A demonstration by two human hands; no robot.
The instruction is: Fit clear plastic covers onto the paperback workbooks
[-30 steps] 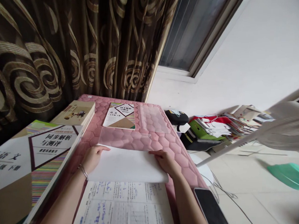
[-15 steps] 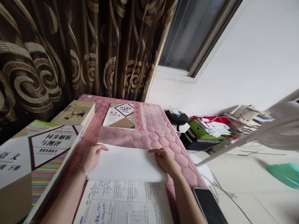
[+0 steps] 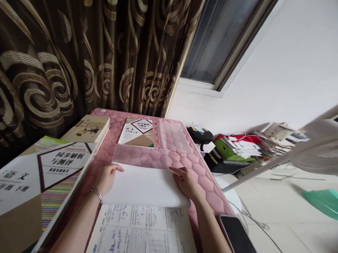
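My left hand [image 3: 107, 179] grips the left side of a blank white page [image 3: 147, 186], fingers bent around its edge. On the opposite side, my right hand [image 3: 185, 182] holds the same page, its index finger lying along the top corner. The white page seems to be the inside of a book's cover. Nearer to me lies a printed page [image 3: 143, 234] with blue handwriting. Beyond the white page, a clear plastic book cover [image 3: 141, 156] spreads over the pink padded surface. Some fingertips are hidden behind the page.
A workbook [image 3: 14, 201] and a tan book stack [image 3: 86, 129] stand at left. Farther back lie another workbook [image 3: 137, 132] and a translucent sheet [image 3: 175, 136]. A phone [image 3: 239, 239] rests at the right edge, near a white fan [image 3: 321, 145].
The view has shifted slightly, so everything sits a little farther right and lower. Both hands keep nearly the same hold on the white page.
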